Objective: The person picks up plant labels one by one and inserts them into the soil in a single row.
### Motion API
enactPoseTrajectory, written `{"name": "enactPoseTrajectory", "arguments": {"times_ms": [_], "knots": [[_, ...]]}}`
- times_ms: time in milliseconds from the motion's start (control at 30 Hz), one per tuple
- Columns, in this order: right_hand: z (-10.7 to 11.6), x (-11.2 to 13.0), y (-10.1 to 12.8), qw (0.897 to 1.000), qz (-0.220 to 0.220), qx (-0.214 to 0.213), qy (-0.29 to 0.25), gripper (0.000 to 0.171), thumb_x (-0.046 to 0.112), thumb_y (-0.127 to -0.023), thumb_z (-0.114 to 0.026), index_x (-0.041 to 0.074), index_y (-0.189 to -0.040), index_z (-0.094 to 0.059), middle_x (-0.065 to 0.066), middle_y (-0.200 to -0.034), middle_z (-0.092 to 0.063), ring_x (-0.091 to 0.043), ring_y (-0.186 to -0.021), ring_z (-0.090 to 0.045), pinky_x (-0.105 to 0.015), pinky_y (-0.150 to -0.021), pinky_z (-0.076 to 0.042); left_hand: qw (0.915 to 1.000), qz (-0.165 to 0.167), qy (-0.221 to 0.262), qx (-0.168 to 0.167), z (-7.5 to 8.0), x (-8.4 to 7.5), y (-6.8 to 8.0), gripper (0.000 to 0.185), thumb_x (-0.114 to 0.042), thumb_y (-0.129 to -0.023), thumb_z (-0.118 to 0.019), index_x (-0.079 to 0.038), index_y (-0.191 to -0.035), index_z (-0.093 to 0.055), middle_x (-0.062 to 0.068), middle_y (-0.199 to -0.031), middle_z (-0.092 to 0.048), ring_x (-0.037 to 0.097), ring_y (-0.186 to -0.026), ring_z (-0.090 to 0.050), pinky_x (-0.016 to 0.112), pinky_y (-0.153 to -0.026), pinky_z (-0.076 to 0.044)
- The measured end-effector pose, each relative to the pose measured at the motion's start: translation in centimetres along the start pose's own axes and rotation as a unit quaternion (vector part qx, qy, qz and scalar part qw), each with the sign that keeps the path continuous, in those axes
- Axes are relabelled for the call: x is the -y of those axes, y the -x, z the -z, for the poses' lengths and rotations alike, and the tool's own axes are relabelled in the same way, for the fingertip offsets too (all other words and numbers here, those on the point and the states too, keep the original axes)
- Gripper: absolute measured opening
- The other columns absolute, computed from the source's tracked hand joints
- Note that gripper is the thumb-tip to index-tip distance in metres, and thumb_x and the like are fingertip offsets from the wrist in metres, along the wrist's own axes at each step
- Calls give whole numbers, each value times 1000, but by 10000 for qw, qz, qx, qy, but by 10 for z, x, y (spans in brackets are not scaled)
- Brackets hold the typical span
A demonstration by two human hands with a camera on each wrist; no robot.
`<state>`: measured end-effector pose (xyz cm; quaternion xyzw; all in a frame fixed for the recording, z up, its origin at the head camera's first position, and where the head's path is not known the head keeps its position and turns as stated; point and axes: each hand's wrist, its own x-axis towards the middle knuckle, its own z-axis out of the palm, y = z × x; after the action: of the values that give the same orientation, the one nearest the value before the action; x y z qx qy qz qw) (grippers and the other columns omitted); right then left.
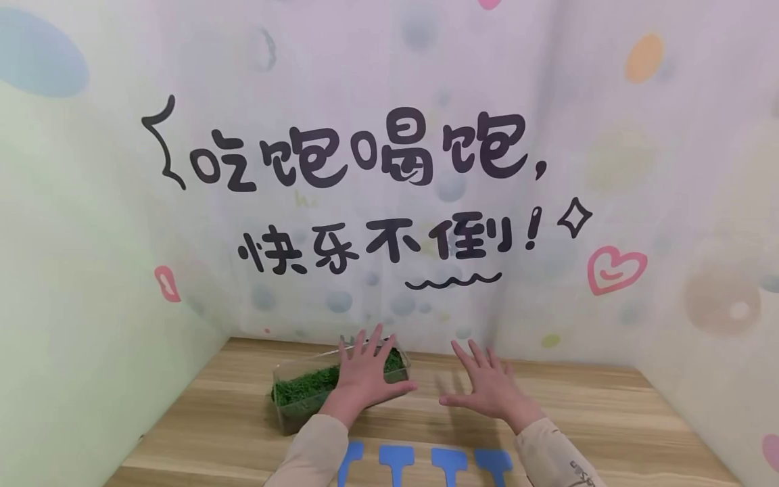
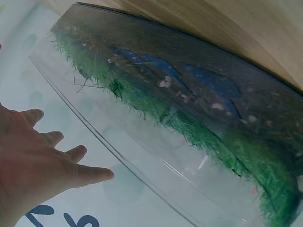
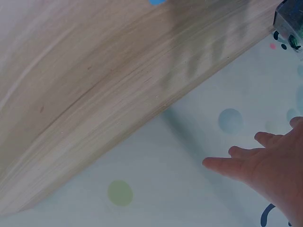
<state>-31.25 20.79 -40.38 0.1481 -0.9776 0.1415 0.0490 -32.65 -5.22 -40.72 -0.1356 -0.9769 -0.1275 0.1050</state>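
Observation:
My left hand (image 1: 367, 373), fingers spread and straight, is held over a clear rectangular box (image 1: 281, 414) of green grass (image 1: 307, 385) and dark soil. Part of the box is hidden behind that hand. In the left wrist view the hand (image 2: 40, 163) appears apart from the box's transparent wall (image 2: 156, 175). Off to the right of the box, my right hand (image 1: 489, 389) hovers above the table with its fingers fanned out, holding nothing. Several blue T-shaped plant labels (image 1: 397, 456) lie in a row at the table's near side, between my forearms.
The wood-grain table (image 1: 584, 419) meets a patterned wall sheet (image 1: 365, 67) bearing large black lettering at the back. Pale side walls (image 1: 73, 270) close it in left and right. Blue label shapes (image 2: 213, 80) show on the box's soil-side wall, likely reflected.

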Motion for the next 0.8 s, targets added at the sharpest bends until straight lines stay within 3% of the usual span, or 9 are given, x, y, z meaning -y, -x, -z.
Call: {"name": "enactPoseTrajectory", "arguments": {"times_ms": [233,400,633,800], "knots": [[-2,2,0,9997,165,3,-203,106,67,-79,-71,20,-160,-23,-25,-164,-19,-62,-144,-16,-82,-106,-21,9988,447,197,-7,8,4,9,107,-84,-74,-60,-25,-158,-30,7,-169,-16,43,-153,-16,75,-117,-11],[-4,2,0,9991,253,10,-326,106,66,-78,-72,19,-160,-23,-26,-163,-20,-63,-143,-20,-78,-109,-24,9975,708,-9,23,15,10,15,108,-86,-75,-56,-22,-158,-31,10,-167,-21,43,-152,-20,76,-116,-12],[-6,3,1,9986,290,45,-430,108,68,-78,-71,19,-160,-22,-26,-163,-20,-63,-141,-23,-78,-107,-29,9960,876,-49,153,28,21,26,108,-83,-74,-60,-23,-158,-29,14,-163,-31,45,-149,-25,79,-112,-17],[-7,3,1,9983,307,49,-503,106,64,-78,-73,18,-160,-23,-28,-162,-22,-63,-140,-26,-77,-106,-31,9948,983,-209,132,35,33,37,106,-82,-72,-65,-20,-154,-39,18,-160,-35,47,-147,-30,80,-110,-21]]}}
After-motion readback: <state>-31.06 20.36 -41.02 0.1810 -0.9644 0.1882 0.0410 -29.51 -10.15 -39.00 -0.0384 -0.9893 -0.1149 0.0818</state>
